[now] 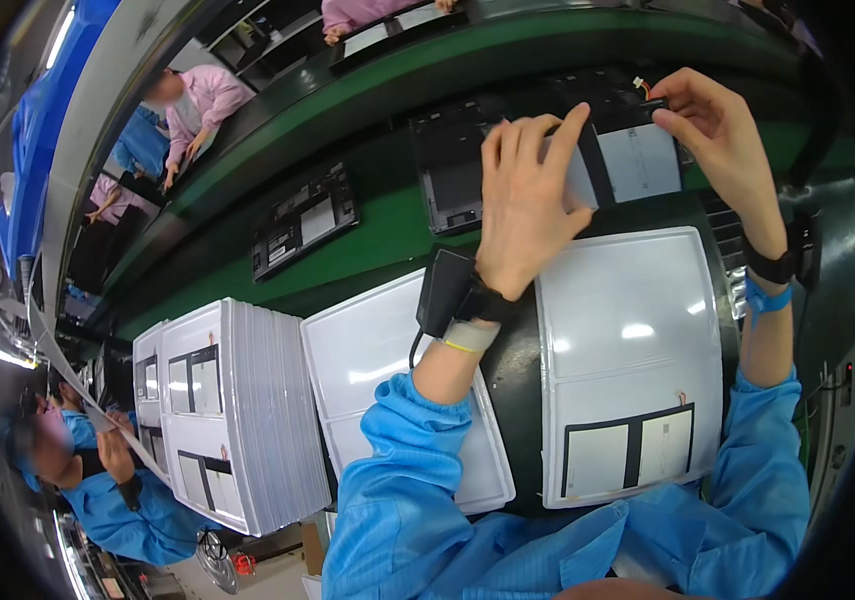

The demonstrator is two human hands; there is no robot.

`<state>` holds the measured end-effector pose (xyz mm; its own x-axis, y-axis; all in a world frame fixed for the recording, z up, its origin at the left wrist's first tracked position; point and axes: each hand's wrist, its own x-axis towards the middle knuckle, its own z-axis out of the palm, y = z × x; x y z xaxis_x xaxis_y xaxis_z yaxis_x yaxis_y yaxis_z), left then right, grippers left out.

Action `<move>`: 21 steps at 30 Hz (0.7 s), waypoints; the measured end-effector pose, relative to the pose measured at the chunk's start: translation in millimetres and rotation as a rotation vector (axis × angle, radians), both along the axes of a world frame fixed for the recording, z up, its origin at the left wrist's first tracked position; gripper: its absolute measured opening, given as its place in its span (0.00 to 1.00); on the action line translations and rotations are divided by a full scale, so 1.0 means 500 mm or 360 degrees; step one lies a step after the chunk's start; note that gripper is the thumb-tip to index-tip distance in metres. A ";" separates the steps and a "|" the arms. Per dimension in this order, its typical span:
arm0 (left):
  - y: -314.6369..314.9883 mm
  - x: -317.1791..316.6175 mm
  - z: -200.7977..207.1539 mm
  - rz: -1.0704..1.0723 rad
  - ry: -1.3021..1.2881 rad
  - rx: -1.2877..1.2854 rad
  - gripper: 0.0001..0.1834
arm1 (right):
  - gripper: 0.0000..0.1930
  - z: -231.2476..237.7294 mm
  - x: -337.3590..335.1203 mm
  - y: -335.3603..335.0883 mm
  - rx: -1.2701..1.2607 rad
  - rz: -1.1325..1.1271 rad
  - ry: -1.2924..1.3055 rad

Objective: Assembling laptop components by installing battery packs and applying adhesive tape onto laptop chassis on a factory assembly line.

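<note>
A flat battery pack (640,163) with pale cells and black edging lies over a dark laptop shell (448,165) on the green line. My right hand (723,130) pinches the pack's black upper right edge between thumb and fingers, beside a white plug (641,84) on short coloured wires. Over the pack's left part is my left hand (533,195), fingers spread and thumb out. It hides that part, and whether its fingertips press on the pack is unclear. Black bands circle both wrists, and a small black box is strapped to the left one.
Nearest me is a white plastic tray (633,330) with another battery pack (630,455) in it. Left of it lie a second tray (373,340) and a tall stack of trays (278,420). Another laptop shell (306,220) sits farther left. People work across the line and at left.
</note>
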<state>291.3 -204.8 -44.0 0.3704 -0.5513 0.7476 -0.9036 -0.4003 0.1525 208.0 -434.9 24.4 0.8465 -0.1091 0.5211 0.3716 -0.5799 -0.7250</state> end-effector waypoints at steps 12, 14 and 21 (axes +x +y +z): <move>0.242 0.265 -0.200 0.1009 0.1330 -0.0250 0.28 | 0.04 0.056 -0.041 -0.021 -0.0187 -0.0809 -0.0536; 0.235 0.266 -0.195 0.0994 0.1379 -0.0150 0.20 | 0.04 0.061 -0.050 -0.046 0.0017 -0.0745 -0.0673; 0.131 0.269 -0.119 0.0621 0.2459 -0.0297 0.18 | 0.04 0.092 -0.126 -0.136 0.0227 -0.0777 -0.0852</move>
<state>425.7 -139.5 -103.4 0.8883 -0.1947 -0.4161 0.3036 -0.4308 0.8498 145.1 -503.0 70.4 0.3182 -0.5060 0.8017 0.4196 -0.6831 -0.5977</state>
